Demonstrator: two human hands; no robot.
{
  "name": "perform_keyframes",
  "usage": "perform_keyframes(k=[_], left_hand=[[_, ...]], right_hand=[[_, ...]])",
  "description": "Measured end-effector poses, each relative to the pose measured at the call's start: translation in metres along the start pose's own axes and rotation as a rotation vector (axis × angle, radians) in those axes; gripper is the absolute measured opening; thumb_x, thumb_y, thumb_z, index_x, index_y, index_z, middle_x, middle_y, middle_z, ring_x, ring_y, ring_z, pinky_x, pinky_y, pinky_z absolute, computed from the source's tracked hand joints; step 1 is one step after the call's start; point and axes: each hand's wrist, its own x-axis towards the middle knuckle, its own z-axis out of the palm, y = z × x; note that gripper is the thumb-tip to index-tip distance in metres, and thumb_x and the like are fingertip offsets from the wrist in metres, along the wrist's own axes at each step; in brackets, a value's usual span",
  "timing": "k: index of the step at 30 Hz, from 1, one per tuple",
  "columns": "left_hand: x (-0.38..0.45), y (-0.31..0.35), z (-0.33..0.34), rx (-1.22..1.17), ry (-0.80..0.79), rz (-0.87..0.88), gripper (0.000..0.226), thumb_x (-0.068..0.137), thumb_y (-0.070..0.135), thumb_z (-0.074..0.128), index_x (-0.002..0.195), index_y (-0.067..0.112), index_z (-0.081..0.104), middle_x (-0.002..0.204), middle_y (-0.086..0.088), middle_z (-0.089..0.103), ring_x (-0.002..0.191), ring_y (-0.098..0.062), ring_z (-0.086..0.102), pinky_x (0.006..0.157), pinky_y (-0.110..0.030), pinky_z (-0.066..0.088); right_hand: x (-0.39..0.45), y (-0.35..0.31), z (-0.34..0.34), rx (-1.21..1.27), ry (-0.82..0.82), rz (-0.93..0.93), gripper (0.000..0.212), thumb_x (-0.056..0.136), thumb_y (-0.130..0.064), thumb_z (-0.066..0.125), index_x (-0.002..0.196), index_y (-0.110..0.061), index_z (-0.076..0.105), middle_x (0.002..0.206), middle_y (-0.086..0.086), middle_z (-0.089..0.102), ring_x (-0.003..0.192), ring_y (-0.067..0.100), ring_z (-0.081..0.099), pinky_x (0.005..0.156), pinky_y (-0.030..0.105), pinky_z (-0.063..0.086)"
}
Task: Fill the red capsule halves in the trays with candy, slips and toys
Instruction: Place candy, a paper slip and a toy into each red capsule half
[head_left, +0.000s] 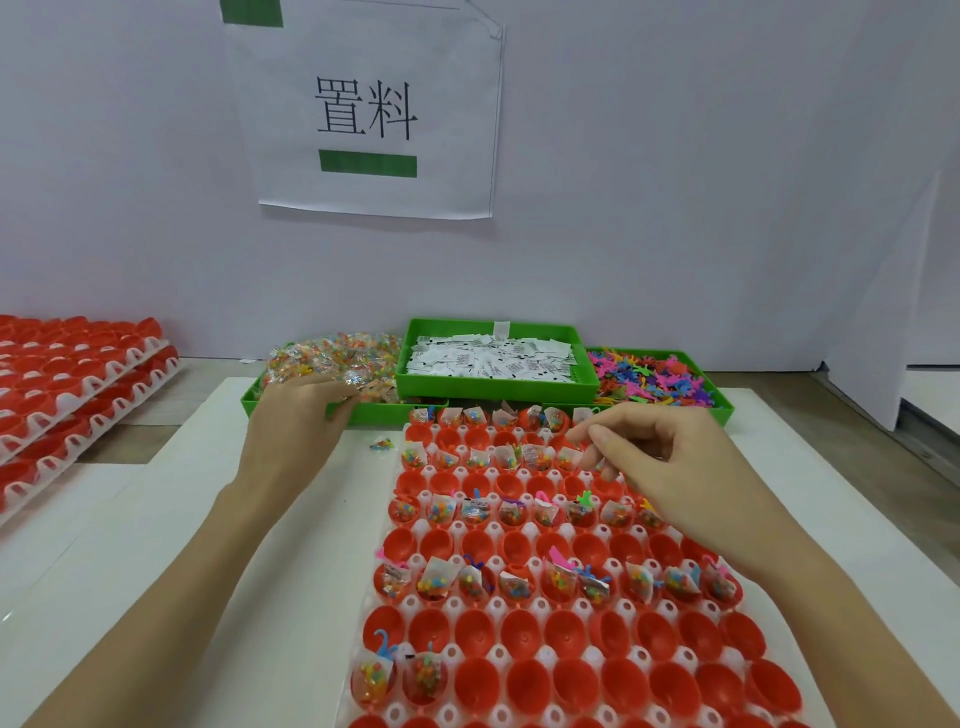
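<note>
A white tray (457, 603) of red capsule halves (519, 631) lies in front of me; alternate rows hold candy packets, slips and small toys, the others are bare. My left hand (296, 421) reaches into the pile of candy packets (332, 358) in the left green bin, fingers curled at its edge. My right hand (660, 452) hovers over the tray's far right rows, thumb and forefinger pinched together; whether anything is between them is unclear. A green bin of white slips (493, 358) sits in the middle, colourful toys (654, 376) on the right.
Stacked trays of red halves (67, 374) stand at the left. One loose candy packet (383, 445) lies on the white mat beside the tray. A paper sign (369, 109) hangs on the wall behind the bins.
</note>
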Motion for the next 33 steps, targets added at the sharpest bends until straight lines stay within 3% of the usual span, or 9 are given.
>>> perform_keyframes(k=[3,8,12,15,18,21,27,30,33], left_hand=[[0.004,0.008,-0.008,-0.061,0.059,-0.033,0.006,0.090,0.008,0.075,0.094,0.007,0.080,0.092,-0.007,0.077,0.085,-0.031,0.070,0.076,-0.038,0.052],[0.007,0.038,-0.039,-0.477,0.008,-0.299,0.002,0.083,0.019,0.083,0.084,0.020,0.082,0.079,0.014,0.077,0.073,0.004,0.071,0.067,-0.004,0.049],[-0.014,0.071,-0.062,-0.866,-0.122,-0.503,0.011,0.077,0.015,0.089,0.071,0.016,0.079,0.075,-0.003,0.078,0.072,-0.009,0.074,0.064,-0.011,0.053],[-0.046,0.088,-0.067,-1.051,-0.217,-0.584,0.010,0.078,0.010,0.084,0.078,0.005,0.075,0.083,-0.016,0.079,0.082,-0.028,0.078,0.083,-0.035,0.062],[-0.061,0.093,-0.063,-1.089,-0.221,-0.629,0.010,0.087,-0.004,0.073,0.095,-0.001,0.067,0.083,-0.016,0.078,0.081,-0.032,0.077,0.089,-0.046,0.059],[-0.059,0.094,-0.064,-1.073,-0.216,-0.540,0.029,0.093,-0.005,0.065,0.111,0.017,0.071,0.083,-0.013,0.076,0.076,-0.027,0.073,0.083,-0.035,0.059],[-0.063,0.088,-0.064,-1.056,-0.162,-0.421,0.030,0.094,-0.003,0.066,0.101,0.023,0.078,0.085,-0.010,0.076,0.075,-0.024,0.072,0.075,-0.022,0.058],[-0.062,0.088,-0.063,-1.092,-0.172,-0.437,0.024,0.093,0.001,0.069,0.100,0.022,0.078,0.088,-0.011,0.078,0.081,-0.028,0.075,0.077,-0.022,0.059],[-0.062,0.089,-0.064,-1.120,-0.159,-0.438,0.020,0.092,0.004,0.070,0.098,0.022,0.079,0.088,-0.012,0.078,0.082,-0.029,0.075,0.077,-0.022,0.059]], right_hand=[[0.000,0.001,0.002,0.007,-0.010,0.005,0.023,0.100,-0.017,0.061,0.095,-0.031,0.078,0.080,-0.008,0.076,0.071,0.009,0.069,0.068,0.022,0.058],[-0.001,0.001,0.001,0.018,-0.015,0.025,0.025,0.100,-0.015,0.061,0.093,-0.031,0.079,0.079,-0.007,0.076,0.069,0.009,0.068,0.065,0.024,0.059],[0.000,0.003,-0.001,0.015,0.003,0.029,0.024,0.100,-0.015,0.061,0.093,-0.030,0.079,0.079,-0.008,0.076,0.070,0.011,0.070,0.070,0.029,0.061],[0.000,0.006,0.000,0.008,0.003,0.031,0.024,0.100,-0.015,0.062,0.093,-0.030,0.079,0.079,-0.007,0.076,0.070,0.010,0.070,0.072,0.029,0.061],[0.000,0.008,0.002,-0.013,0.020,0.042,0.023,0.100,-0.015,0.061,0.093,-0.029,0.078,0.080,-0.009,0.076,0.073,0.009,0.071,0.074,0.029,0.061],[0.003,0.009,0.005,-0.047,0.098,0.040,0.022,0.100,-0.013,0.061,0.098,-0.029,0.077,0.083,-0.011,0.076,0.080,0.006,0.071,0.079,0.026,0.059],[0.046,0.007,0.020,-0.242,0.106,0.039,0.021,0.101,-0.015,0.059,0.113,-0.024,0.074,0.095,-0.016,0.071,0.086,-0.004,0.065,0.078,0.009,0.050],[0.088,0.010,0.028,-0.355,0.019,0.033,0.023,0.103,-0.016,0.058,0.119,-0.014,0.073,0.108,-0.001,0.074,0.089,0.008,0.065,0.089,0.019,0.050],[0.126,0.017,0.038,-0.435,-0.077,0.051,0.025,0.104,-0.017,0.056,0.113,-0.004,0.075,0.093,0.001,0.074,0.069,0.019,0.062,0.076,0.029,0.051]])
